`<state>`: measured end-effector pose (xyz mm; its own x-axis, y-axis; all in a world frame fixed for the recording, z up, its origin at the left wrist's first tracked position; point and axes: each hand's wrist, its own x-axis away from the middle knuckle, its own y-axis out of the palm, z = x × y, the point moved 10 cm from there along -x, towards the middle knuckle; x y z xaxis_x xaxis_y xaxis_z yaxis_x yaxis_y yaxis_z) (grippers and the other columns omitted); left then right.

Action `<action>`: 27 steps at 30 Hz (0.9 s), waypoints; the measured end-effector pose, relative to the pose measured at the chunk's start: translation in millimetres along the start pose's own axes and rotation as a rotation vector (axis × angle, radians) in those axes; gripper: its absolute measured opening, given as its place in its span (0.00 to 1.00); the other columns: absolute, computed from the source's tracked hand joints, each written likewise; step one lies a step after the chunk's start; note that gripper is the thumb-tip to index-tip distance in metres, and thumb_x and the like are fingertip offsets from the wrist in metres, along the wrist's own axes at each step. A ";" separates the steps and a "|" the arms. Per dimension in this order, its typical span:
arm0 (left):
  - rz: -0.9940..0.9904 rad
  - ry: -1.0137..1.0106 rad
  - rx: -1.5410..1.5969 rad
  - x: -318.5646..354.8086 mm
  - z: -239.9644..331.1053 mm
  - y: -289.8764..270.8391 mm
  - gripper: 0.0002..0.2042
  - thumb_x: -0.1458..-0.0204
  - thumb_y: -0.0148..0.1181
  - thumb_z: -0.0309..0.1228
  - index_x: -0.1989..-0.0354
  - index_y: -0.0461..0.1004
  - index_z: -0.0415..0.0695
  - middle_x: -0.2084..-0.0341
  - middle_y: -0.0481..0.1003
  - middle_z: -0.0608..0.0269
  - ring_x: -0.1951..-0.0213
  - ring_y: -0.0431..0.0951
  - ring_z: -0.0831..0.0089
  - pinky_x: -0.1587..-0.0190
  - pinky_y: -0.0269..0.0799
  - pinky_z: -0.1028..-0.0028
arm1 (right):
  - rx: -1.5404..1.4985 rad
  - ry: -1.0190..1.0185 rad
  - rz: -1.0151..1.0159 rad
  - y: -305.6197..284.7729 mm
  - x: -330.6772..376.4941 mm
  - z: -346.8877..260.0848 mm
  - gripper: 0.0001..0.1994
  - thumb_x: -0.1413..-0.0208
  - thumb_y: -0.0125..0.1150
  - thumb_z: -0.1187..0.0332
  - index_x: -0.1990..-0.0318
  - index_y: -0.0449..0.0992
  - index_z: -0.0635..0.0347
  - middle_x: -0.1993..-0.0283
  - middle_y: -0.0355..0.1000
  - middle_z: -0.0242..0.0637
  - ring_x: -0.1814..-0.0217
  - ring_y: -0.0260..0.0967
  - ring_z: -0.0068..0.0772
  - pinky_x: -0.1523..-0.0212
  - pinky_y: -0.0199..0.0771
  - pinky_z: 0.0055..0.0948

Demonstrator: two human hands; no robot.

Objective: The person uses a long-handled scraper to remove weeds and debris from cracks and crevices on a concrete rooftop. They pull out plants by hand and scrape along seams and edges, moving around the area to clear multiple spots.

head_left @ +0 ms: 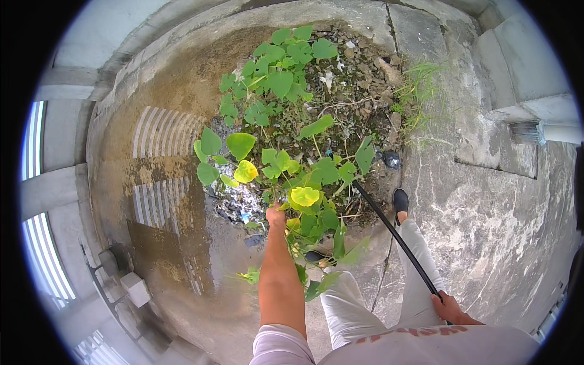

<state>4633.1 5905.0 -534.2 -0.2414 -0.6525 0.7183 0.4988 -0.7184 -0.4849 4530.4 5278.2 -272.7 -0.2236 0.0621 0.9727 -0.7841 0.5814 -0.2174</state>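
We cannot see the left hand's (pixel 275 214) fingers; leaves of the plant (pixel 286 152) cover them. The black rod's (pixel 395 234) far tip is lost among stems and rubble. The right hand (pixel 449 306) wraps its near end, hiding it. One shoe (pixel 315 256) sits mostly under foliage.

An outdoor concrete yard: a stained, wet floor (pixel 182 79), weeds (pixel 286 121) in rubble (pixel 359 79), and wall edges (pixel 517 67).
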 end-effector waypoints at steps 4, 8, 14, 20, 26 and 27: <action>0.036 -0.002 0.033 44.6 -7.4 16.6 0.21 0.44 0.47 0.40 0.82 0.68 0.34 0.91 0.65 0.59 0.91 0.63 0.67 0.87 0.57 0.66 | -0.059 -0.010 -0.042 -38.7 7.4 -4.3 0.21 0.41 0.47 0.52 0.63 0.69 0.67 0.80 0.69 0.47 0.79 0.70 0.42 0.76 0.68 0.37; 0.136 0.047 -0.149 77.8 -25.9 26.7 0.15 0.44 0.52 0.37 0.73 0.73 0.35 0.89 0.66 0.60 0.89 0.65 0.69 0.88 0.56 0.67 | 0.051 -0.150 -0.019 -84.3 -19.7 31.7 0.22 0.41 0.47 0.51 0.62 0.70 0.67 0.76 0.71 0.50 0.72 0.72 0.46 0.68 0.69 0.40; 0.234 0.017 -0.157 123.7 -60.3 -14.3 0.22 0.45 0.47 0.41 0.74 0.73 0.29 0.80 0.74 0.48 0.80 0.72 0.60 0.73 0.67 0.61 | 0.000 0.051 -0.041 -129.9 22.5 82.7 0.21 0.41 0.47 0.51 0.61 0.71 0.65 0.69 0.73 0.45 0.66 0.71 0.41 0.65 0.69 0.37; 0.084 -0.049 0.169 172.9 -60.1 -12.9 0.21 0.43 0.47 0.41 0.80 0.69 0.36 0.90 0.65 0.62 0.91 0.62 0.70 0.88 0.56 0.68 | -0.143 0.103 -0.031 -132.8 50.5 113.8 0.19 0.40 0.45 0.53 0.67 0.70 0.62 0.77 0.67 0.33 0.74 0.65 0.26 0.72 0.65 0.28; 0.041 -0.078 0.189 198.0 -63.8 -30.0 0.16 0.44 0.49 0.38 0.77 0.70 0.39 0.90 0.64 0.63 0.92 0.62 0.72 0.89 0.55 0.71 | -0.291 0.132 -0.137 -125.0 98.3 77.0 0.19 0.41 0.46 0.53 0.69 0.69 0.61 0.79 0.65 0.32 0.80 0.62 0.24 0.78 0.64 0.27; 0.056 -0.088 0.180 205.6 -80.1 -30.6 0.16 0.44 0.49 0.38 0.77 0.70 0.38 0.89 0.65 0.63 0.92 0.62 0.72 0.89 0.55 0.71 | -0.258 0.107 -0.124 -123.1 99.7 84.0 0.19 0.41 0.47 0.53 0.70 0.69 0.61 0.79 0.64 0.31 0.81 0.61 0.23 0.80 0.63 0.27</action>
<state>4501.5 5773.5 -411.7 -0.1390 -0.6610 0.7374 0.6522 -0.6214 -0.4341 4555.9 5144.7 -155.8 -0.0625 0.0553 0.9965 -0.6258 0.7756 -0.0823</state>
